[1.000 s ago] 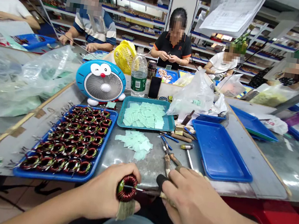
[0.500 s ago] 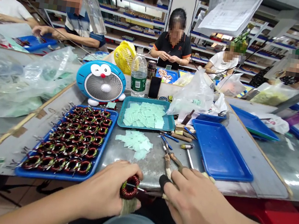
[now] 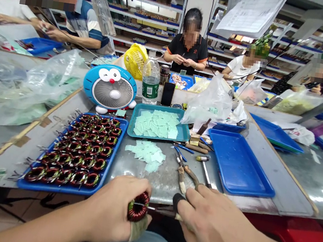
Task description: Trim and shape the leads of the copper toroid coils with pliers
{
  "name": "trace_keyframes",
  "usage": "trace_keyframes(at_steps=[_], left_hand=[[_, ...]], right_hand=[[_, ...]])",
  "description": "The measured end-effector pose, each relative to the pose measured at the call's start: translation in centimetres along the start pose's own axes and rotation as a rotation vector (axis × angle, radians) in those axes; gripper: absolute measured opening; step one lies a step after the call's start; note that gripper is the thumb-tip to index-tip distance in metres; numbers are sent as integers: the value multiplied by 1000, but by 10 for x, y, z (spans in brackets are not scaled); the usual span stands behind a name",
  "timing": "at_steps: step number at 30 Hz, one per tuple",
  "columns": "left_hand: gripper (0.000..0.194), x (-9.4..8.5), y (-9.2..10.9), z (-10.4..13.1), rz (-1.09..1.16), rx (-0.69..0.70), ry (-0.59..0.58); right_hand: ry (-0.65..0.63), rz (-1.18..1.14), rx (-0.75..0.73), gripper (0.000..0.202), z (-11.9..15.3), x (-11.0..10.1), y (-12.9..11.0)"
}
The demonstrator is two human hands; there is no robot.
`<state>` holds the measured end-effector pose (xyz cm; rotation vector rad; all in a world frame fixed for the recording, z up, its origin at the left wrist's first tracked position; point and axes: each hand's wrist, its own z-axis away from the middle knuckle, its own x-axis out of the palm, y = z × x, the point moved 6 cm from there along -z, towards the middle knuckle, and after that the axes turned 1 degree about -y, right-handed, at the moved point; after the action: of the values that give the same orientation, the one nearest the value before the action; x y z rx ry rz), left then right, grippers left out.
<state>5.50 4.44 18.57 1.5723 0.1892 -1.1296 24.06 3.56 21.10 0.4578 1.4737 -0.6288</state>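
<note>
My left hand point(image 3: 121, 208) is closed around a toroidal coil point(image 3: 138, 206), a ring wound with dark red copper wire, its opening facing right. A cloth-like wrap point(image 3: 138, 229) covers one of that hand's digits. My right hand point(image 3: 204, 220) is closed on a slim pointed tool point(image 3: 164, 210) whose grip is mostly hidden; one fingertip has a black cover point(image 3: 177, 200). A thin metallic line runs from the tool's tip across the coil's opening; whether it is wire or shaft I cannot tell. Both hands are at the bench's front edge, above my lap.
A blue tray point(image 3: 109, 161) of similar coils stands left. Green sheet pieces point(image 3: 147, 155) lie before a teal tray point(image 3: 159, 139) holding more. Pliers point(image 3: 182, 174), a hammer point(image 3: 204, 168) and a blue tray point(image 3: 242, 165) are right. A fan point(image 3: 110, 89) and bottle point(image 3: 149, 83) stand behind.
The coil has shifted slightly left and turned a little in my left hand, its opening showing more. My right hand and its tool have dipped slightly.
</note>
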Motion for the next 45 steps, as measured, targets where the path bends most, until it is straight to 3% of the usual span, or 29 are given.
trace_keyframes(at_steps=[5,8,14,19,24,30,36,41,45], left_hand=[[25,8,-6,20,285,-94,-28],[28,10,-12,26,313,-104,-5],[24,-3,-25,23,255,-23,35],[26,-15,-43,13,214,29,108],[34,-21,-50,-9,153,91,24],[35,-26,-43,-20,120,139,-57],[48,-18,-29,-3,87,116,-69],[26,-9,-6,18,-16,73,-66],[24,-6,16,32,-65,24,-14]], right_hand=[[93,-153,2,9,11,25,-11],[129,-165,16,10,12,31,-17],[4,-113,61,7,-10,18,-20],[118,-42,102,8,-28,9,-15],[169,29,184,11,-32,2,-9],[181,141,225,19,-26,-12,-15],[183,208,132,25,-16,-21,-31],[191,234,54,26,-1,-22,-40],[195,232,5,27,15,-22,-46]])
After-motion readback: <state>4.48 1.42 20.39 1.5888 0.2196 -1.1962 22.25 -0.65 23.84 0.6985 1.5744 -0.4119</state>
